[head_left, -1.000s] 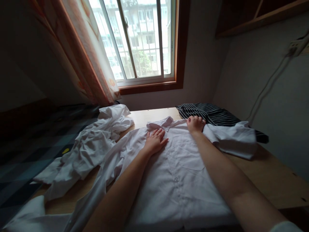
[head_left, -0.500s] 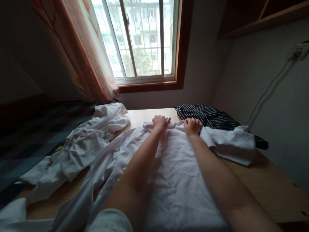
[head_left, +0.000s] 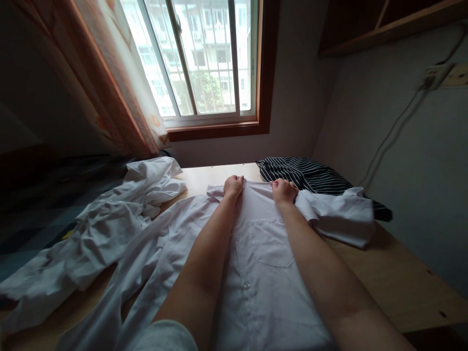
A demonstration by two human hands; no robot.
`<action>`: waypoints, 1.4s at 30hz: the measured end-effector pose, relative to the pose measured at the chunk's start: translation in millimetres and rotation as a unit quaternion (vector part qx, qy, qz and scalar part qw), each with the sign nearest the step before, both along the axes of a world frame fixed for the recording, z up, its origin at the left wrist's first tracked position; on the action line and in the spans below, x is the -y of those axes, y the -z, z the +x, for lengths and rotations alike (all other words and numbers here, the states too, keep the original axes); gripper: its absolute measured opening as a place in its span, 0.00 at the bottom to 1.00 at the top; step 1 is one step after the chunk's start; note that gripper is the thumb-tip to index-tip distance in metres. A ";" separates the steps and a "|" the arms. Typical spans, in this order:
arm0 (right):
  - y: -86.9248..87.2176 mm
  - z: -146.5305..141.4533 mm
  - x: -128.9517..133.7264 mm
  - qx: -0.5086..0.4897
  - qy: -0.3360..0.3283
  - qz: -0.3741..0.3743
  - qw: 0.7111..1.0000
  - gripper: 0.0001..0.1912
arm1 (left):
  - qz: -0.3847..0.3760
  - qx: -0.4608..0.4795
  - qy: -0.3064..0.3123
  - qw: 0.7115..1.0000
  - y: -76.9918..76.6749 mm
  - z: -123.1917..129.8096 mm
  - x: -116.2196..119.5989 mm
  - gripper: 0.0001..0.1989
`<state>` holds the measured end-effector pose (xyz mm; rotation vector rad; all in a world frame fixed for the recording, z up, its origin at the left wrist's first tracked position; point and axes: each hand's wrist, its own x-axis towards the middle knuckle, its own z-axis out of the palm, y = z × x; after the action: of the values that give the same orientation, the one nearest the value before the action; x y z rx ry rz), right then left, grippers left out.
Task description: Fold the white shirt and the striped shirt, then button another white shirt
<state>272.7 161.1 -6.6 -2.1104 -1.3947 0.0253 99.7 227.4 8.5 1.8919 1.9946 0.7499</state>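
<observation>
A white button-up shirt (head_left: 268, 263) lies spread on the wooden table (head_left: 387, 273), its chest pocket and button row facing up. At the shirt's far edge, near the collar and shoulder, my left hand (head_left: 233, 186) is closed on the fabric. A short way to the right, my right hand (head_left: 284, 191) pinches the same far edge, and the cloth between the two hands is drawn straight. One sleeve trails toward me on the left; the other part lies folded out to the right. My fingertips are partly hidden by the hands.
Another crumpled white garment (head_left: 106, 229) lies along the left side, by a dark checked cloth (head_left: 22, 214). A black striped garment (head_left: 307, 174) sits at the back right. Beyond are a window (head_left: 204, 63), a curtain (head_left: 98, 73) and a wall socket with a cord (head_left: 433, 75).
My left hand has closed on the shirt's edge, its fingers no longer spread. The cloth between my hands has become tauter and smoother. The view has shifted slightly to the right.
</observation>
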 end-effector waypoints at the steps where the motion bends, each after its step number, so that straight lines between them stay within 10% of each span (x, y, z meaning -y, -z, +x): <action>1: 0.3 0.0 0.1 0.001 0.003 -0.002 1.000 0.16 | 0.000 -0.001 -0.003 1.000 0.2 0.7 0.5 0.19; 18: 2.0 -4.9 3.3 0.025 0.006 0.027 0.999 0.15 | 0.067 -0.085 0.042 0.993 -14.8 -2.6 39.1 0.19; 26: 5.9 -3.6 2.8 0.023 -0.008 0.058 0.998 0.17 | 0.104 -0.252 0.256 0.928 4.0 -20.1 122.5 0.25; 31: -0.4 -16.3 3.7 0.093 -0.124 0.183 0.971 0.16 | 0.047 -0.229 0.245 0.941 17.9 -23.1 135.1 0.26; 35: 2.1 -35.0 4.2 0.107 -0.309 0.076 0.942 0.15 | 0.070 -0.190 0.244 0.948 20.4 -28.0 127.5 0.27; 42: 10.6 -43.3 9.6 0.106 -0.257 0.002 0.961 0.15 | 0.135 -0.215 0.065 0.965 22.2 -57.5 130.8 0.31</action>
<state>229.5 151.5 -17.2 -1.7301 -2.0376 0.0030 42.2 96.7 -13.6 2.4996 2.0603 0.6426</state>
